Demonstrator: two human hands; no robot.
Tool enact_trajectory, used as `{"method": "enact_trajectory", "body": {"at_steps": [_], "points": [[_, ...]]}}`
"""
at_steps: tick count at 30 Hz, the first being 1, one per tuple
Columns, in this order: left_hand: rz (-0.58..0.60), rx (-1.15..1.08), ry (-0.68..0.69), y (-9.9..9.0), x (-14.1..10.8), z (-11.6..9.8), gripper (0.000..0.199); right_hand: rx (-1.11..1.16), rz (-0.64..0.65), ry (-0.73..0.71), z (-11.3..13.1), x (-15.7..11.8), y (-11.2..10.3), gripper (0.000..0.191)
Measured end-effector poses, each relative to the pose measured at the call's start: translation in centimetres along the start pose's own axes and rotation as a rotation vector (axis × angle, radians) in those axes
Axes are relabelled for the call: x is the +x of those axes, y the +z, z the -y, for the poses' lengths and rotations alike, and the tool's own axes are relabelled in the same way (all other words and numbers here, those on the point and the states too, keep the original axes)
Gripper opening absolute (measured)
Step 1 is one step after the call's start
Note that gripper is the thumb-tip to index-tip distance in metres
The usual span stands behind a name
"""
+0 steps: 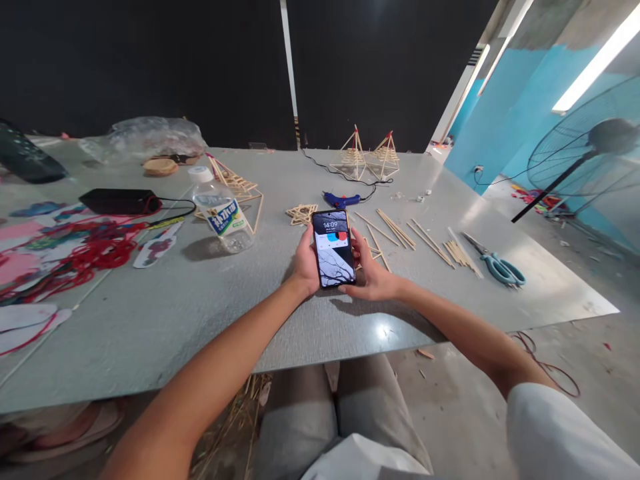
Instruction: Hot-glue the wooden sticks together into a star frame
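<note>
A smartphone is held upright over the table, its lit screen showing 14:09. My left hand is closed along its left edge. My right hand grips the right edge, with the thumb near the lower corner. Just behind the phone lie a small wooden stick frame and a blue hot glue gun. Loose wooden sticks are spread to the right of my right hand. More joined sticks are partly hidden behind that hand.
A labelled plastic bottle stands to the left, before a larger stick structure. Two stick pyramids are at the back. Blue-handled scissors lie at right. Red cord and a black box occupy the left; a fan stands beyond.
</note>
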State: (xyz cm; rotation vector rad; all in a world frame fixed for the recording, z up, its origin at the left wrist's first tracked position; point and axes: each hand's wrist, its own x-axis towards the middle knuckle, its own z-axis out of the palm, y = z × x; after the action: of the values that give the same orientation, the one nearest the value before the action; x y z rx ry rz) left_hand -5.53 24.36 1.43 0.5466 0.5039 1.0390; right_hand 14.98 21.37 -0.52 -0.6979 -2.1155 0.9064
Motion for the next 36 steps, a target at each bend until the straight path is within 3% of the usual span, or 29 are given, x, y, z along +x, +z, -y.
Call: {"method": "enact_trajectory", "body": {"at_steps": [7,12,17,23,31,36], "points": [[-0.024,0.028,-0.024,-0.20,-0.21,-0.05,0.086,0.013,0.001,0.014,0.36,0.14,0.14,0.142],[-0.039,0.024,-0.014,0.19,-0.40,0.02,0.083,0.040,-0.075,0.066,0.50,0.30,0.36,0.117],[-0.007,0.010,-0.023,0.42,-0.46,0.15,0.082,0.103,-0.047,0.094,0.81,0.17,0.37,0.124],[0.035,0.037,0.005,0.53,-0.62,0.33,0.081,0.175,-0.114,0.157,0.31,0.13,0.08,0.103],[0.049,0.029,-0.017,0.73,-0.77,0.36,0.084,0.166,-0.117,0.191,0.62,0.03,0.01,0.104],[0.047,0.037,0.009,0.67,-0.77,0.48,0.083,0.128,-0.170,0.148,0.74,0.17,-0.36,0.094]]}}
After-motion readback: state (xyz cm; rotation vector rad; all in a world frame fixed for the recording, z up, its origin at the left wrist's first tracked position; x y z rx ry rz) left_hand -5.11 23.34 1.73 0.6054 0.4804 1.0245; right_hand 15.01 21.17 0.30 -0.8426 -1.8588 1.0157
